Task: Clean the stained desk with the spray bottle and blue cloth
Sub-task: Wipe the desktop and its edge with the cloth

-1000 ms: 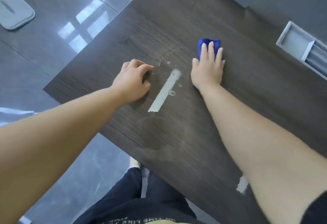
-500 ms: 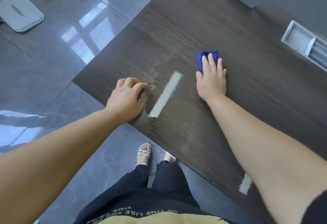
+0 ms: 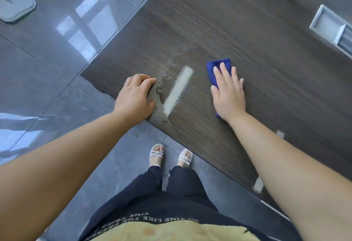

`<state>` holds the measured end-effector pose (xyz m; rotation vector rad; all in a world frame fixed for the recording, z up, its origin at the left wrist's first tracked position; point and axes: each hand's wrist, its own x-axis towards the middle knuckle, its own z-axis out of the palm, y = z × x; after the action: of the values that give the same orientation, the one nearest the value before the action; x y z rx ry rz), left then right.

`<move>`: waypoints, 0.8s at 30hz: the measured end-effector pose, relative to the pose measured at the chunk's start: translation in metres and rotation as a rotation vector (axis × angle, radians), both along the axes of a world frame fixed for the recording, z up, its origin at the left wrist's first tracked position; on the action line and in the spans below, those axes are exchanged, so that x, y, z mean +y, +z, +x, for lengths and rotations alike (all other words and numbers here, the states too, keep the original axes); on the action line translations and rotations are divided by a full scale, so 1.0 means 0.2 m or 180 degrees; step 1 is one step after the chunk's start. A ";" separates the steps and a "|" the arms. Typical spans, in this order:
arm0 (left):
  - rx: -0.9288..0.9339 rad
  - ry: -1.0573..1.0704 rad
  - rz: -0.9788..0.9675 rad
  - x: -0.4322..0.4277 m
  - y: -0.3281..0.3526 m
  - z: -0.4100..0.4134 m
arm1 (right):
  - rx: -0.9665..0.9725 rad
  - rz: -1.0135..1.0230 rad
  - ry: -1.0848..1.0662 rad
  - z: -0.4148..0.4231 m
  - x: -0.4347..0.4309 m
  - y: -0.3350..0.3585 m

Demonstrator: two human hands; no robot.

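Underfoot, a glossy grey tile floor [image 3: 47, 81] with window light reflected in it. Next, one dark wood-grain desk [image 3: 247, 41], set at an angle, its near edge just ahead of the standing person. One grey mat [image 3: 15, 3] on the floor at far left, well apart from the desk. One recessed metal tray [image 3: 327, 25] let into the desktop at far right. Left hand [image 3: 134, 96]: resting on the desk by its near edge, fingers curled under, nothing seen in its grasp. Right hand [image 3: 228, 92]: flat, fingers straight, pressing on the blue cloth [image 3: 215, 67], which lies on the desktop and shows beyond the fingertips. One pale streak [image 3: 178, 90] on the wood between the two hands, with smeared residue beside the left hand. One pair of pale sandals [image 3: 156, 154]. One smaller pale mark [image 3: 258, 185] at the desk edge beside the right forearm.
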<state>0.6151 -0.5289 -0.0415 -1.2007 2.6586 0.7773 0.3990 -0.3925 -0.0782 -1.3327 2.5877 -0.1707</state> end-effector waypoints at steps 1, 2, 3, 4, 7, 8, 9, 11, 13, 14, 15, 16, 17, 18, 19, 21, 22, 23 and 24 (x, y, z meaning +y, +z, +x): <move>0.0014 0.0018 0.0022 0.00 0.00 0.00 | 0.0106 0.0016 -0.0253 0.05 -0.08 0.00; 0.0043 0.0065 0.0062 0.00 0.00 0.00 | 0.0148 0.0032 -0.0302 0.13 -0.16 0.00; 0.0103 0.0134 0.0102 0.00 0.01 0.00 | 0.0129 -0.0001 -0.0142 0.21 -0.22 -0.01; 0.0201 0.0216 0.0126 0.00 0.01 -0.01 | 0.0101 -0.0110 0.0187 0.31 -0.24 -0.02; 0.0564 0.0369 0.0088 0.02 0.02 -0.01 | 0.0020 -0.0343 0.1601 0.51 -0.09 -0.04; 0.0631 0.0356 0.0059 0.02 0.02 -0.01 | 0.0003 -0.0278 0.2044 0.50 0.01 -0.03; 0.0658 0.0307 0.0036 0.03 0.02 -0.01 | -0.0014 -0.0226 0.2371 0.45 0.12 -0.03; 0.0630 0.0170 -0.0007 0.06 0.01 0.00 | -0.0042 -0.0215 0.2563 0.26 0.32 -0.03; 0.0621 0.0072 -0.0020 0.10 0.00 0.00 | -0.0062 -0.0117 0.2059 0.08 0.43 -0.01; 0.0619 0.0053 -0.0021 0.11 -0.01 0.00 | -0.0132 -0.0058 0.1624 0.02 0.42 -0.01; 0.0599 0.0046 -0.0019 0.13 -0.01 -0.01 | -0.0176 -0.0030 0.1146 0.02 0.37 0.00; 0.0555 0.0057 -0.0019 0.14 -0.01 -0.01 | -0.0136 -0.0037 0.0686 0.06 0.29 0.00; 0.0511 0.0078 -0.0023 0.15 -0.02 -0.01 | -0.0043 -0.0070 0.0324 0.12 0.19 0.00; 0.0473 0.0096 -0.0032 0.17 -0.01 -0.02 | 0.0051 -0.0081 0.0141 0.20 0.11 -0.01; 0.0455 0.0127 -0.0035 0.17 -0.01 -0.02 | 0.0100 -0.0080 0.0141 0.30 0.02 -0.02; 0.0456 0.0197 -0.0053 0.19 0.00 -0.03 | 0.0009 -0.0198 0.0710 0.47 -0.02 -0.04; 0.0490 0.0225 -0.0063 0.21 0.01 -0.04 | -0.0052 -0.0271 0.1171 0.52 0.04 -0.04; 0.0509 0.0251 -0.0058 0.22 0.02 -0.04 | -0.0094 -0.0300 0.1635 0.54 0.13 -0.05; 0.0492 0.0247 -0.0041 0.23 0.02 -0.04 | -0.0107 -0.0278 0.2016 0.51 0.24 -0.04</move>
<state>0.6067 -0.4821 -0.0368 -1.3042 2.7568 0.9015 0.5020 -0.3437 -0.0868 -2.0732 2.0199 -0.1913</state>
